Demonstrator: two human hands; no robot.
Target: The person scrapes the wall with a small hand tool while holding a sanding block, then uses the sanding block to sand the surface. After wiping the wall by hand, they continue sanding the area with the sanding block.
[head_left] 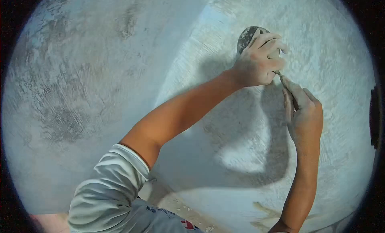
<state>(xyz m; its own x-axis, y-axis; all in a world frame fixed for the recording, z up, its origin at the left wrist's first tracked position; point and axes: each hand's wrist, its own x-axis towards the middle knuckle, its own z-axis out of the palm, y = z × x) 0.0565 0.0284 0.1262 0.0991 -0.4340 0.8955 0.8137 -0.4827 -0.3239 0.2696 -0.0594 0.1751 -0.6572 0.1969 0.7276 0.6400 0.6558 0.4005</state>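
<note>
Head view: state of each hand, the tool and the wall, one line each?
left hand: raised, fingers curled around the dark round tool, pressed at the wall
dark round tool: held against the wall, mostly hidden by the fingers
right hand: fingers straight, tips meeting the left hand; a thin item seems pinched there, too small to tell
plastered wall: grey, rough and streaked, partly in shadow of the arms

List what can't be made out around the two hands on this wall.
Head view only:
- Dark round tool: mostly covered by the left hand; its type is unclear.
- Thin item between the hands: too small to identify.
- Right hand palm side: turned away, grip hidden.
- Right elbow: cut off by the bottom edge.
- Floor debris: blurred.
</note>
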